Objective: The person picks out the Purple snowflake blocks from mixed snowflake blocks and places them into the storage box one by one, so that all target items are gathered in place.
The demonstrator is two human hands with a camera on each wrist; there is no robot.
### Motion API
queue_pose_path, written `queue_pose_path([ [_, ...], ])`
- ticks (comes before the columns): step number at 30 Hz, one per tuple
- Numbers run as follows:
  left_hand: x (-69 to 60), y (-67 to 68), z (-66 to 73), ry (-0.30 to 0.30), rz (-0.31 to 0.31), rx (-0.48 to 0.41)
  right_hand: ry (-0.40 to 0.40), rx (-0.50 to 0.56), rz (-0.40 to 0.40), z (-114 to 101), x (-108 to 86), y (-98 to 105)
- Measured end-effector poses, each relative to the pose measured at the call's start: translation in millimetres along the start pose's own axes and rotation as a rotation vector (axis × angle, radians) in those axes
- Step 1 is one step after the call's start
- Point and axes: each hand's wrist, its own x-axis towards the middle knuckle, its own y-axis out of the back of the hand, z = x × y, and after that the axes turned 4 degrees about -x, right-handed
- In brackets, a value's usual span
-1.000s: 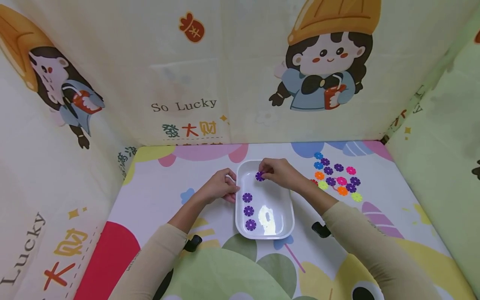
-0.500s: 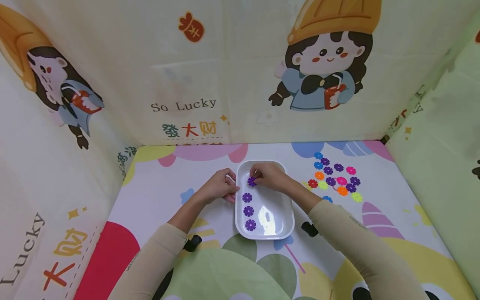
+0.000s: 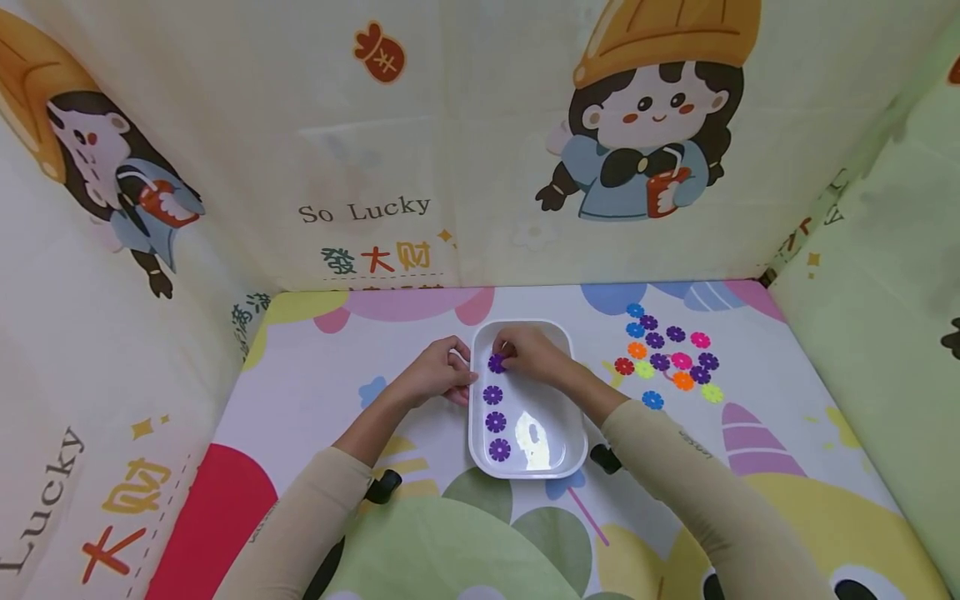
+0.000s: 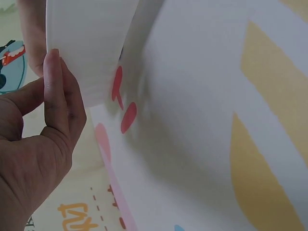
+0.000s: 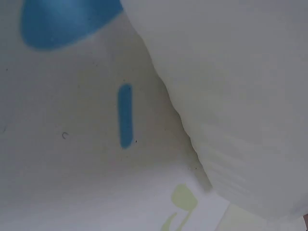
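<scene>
A white rectangular tray [image 3: 536, 467] stands on the table in the head view. My left hand [image 3: 438, 371] holds its left rim; in the left wrist view the fingers [image 4: 55, 96] lie against the tray's outer wall [image 4: 91, 53]. Over the tray's far left part, my right hand [image 3: 528, 352] pinches a purple flower-shaped plastic disc [image 3: 496, 363]. Below it, three like purple discs, the nearest to it a purple disc [image 3: 492, 395], lie in a column along the tray's left side. The right wrist view shows the tray's outer wall [image 5: 240, 96] but not the right hand.
Right of the tray, several loose flower discs in purple, pink, orange, blue, yellow and red lie scattered, among them a pink disc [image 3: 681, 361] and a blue disc [image 3: 652, 400]. A patterned tablecloth [image 3: 315, 367] covers the table. Printed curtains [image 3: 495, 167] stand behind and on both sides.
My right hand has carried the purple disc left and slightly nearer, to the top of the column. The left hand and the tray have stayed in place.
</scene>
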Motion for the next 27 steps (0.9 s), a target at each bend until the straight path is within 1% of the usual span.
queue_pose_path([
  [6,0.0,0.5,-0.2,0.003,0.003,0.004,-0.032,0.001,0.000,-4,-1.3,-4],
  [13,0.6,1.1,-1.9,0.002,0.000,0.013,-0.037,-0.002,0.019,-4,-2.9,-9],
  [27,2.0,1.2,-2.8,0.000,-0.002,0.011,-0.032,-0.080,0.048,-5,-0.7,-14],
])
